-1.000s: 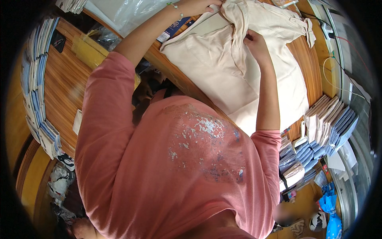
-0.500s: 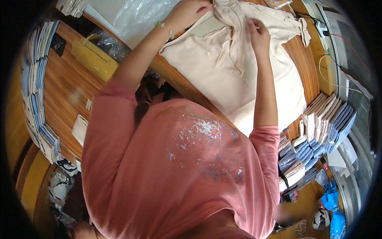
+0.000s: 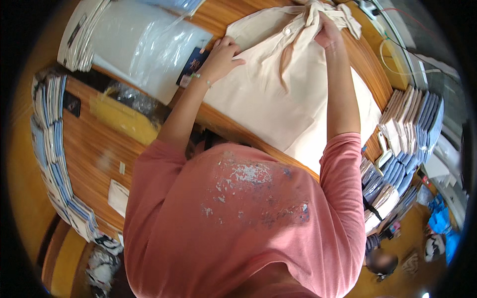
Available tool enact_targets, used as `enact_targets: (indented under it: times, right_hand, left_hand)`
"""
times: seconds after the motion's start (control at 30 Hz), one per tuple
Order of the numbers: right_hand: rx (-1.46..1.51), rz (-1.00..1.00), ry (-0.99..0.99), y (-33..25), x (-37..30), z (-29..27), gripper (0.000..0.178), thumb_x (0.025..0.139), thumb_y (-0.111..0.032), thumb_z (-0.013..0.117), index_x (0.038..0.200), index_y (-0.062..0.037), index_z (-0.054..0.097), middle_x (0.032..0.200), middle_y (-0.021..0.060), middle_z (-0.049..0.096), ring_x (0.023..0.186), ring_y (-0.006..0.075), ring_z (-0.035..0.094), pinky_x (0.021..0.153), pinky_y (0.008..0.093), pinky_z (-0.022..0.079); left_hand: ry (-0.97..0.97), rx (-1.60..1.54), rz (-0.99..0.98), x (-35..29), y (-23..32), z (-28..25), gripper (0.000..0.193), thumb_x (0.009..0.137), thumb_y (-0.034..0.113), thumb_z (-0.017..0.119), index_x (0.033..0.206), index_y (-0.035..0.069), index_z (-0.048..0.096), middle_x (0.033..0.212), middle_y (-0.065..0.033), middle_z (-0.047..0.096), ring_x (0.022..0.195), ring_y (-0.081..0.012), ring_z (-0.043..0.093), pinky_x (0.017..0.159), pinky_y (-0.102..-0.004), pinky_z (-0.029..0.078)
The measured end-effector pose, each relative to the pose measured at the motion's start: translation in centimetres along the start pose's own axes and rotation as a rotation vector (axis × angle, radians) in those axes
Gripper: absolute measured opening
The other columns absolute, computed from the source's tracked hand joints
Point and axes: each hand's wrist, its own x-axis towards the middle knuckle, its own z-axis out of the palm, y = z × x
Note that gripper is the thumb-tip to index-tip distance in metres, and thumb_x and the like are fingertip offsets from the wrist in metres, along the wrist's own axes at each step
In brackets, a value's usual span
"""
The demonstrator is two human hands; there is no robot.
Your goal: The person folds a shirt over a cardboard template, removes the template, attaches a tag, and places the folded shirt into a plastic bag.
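A cream shirt [image 3: 278, 109] is spread over the wooden table, its buttoned front gathered into folds near the top. My right hand [image 3: 329, 32] is closed on the bunched cloth by the collar, with the fingertips partly hidden behind it. At the shirt's left edge, my left hand [image 3: 225, 58] rests with fingers bent but apart, holding nothing. Beside that wrist lies a dark navy hang tag [image 3: 191, 65], on the rim of a pile of clear plastic bags [image 3: 141, 39].
Stacks of folded, bagged shirts [image 3: 402, 119] stand at the right, and another row [image 3: 62, 169] lines the left table. A phone [image 3: 72, 104] and a yellow board [image 3: 124, 116] are also at left. Cables [image 3: 397, 49] run along the far right. Another person [image 3: 381, 260] is low at right.
My left hand has drawn back from the shirt's top to its left edge. My right hand has moved up and now grips the collar cloth. The view has shifted, showing more plastic bags.
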Motion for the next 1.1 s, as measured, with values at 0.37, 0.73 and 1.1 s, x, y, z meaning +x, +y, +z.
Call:
enact_targets:
  times: [0.37, 0.73, 1.1]
  right_hand:
    - [-0.546, -0.125, 0.319, -1.4, -4.9, 1.7, 0.045, 0.086, -0.033, 0.054, 0.125, -0.0123, 0.049, 0.120, 0.0082, 0.051, 0.103, 0.0231, 0.048, 0.082, 0.0400, 0.044]
    - [-0.853, -0.738, -0.048, -0.9, -24.7, 6.0, 0.025, 0.082, -0.007, 0.058, 0.106, 0.0006, 0.063, 0.099, 0.0122, 0.064, 0.079, 0.0181, 0.059, 0.071, 0.0274, 0.046]
    - [-0.308, -0.416, 0.468, 12.6, -40.1, -2.0, 0.042, 0.074, 0.007, 0.061, 0.111, -0.0079, 0.051, 0.085, -0.0010, 0.056, 0.075, 0.0055, 0.049, 0.068, 0.0203, 0.041]
  left_hand:
    - [0.163, 0.296, 0.239, 0.0, 1.7, 1.6, 0.027, 0.079, 0.016, 0.062, 0.104, 0.006, 0.058, 0.103, -0.0074, 0.060, 0.100, -0.0261, 0.052, 0.091, -0.0418, 0.034]
    - [-0.369, -1.556, -0.653, -4.4, 6.7, 2.5, 0.067, 0.091, 0.056, 0.036, 0.129, 0.000, 0.040, 0.128, -0.0196, 0.047, 0.119, -0.0296, 0.044, 0.100, -0.0437, 0.035]
    - [0.129, -1.601, -0.862, -8.3, 6.7, 2.5, 0.047, 0.087, 0.028, 0.052, 0.124, 0.001, 0.042, 0.130, -0.0152, 0.045, 0.122, -0.0299, 0.041, 0.103, -0.0471, 0.034]
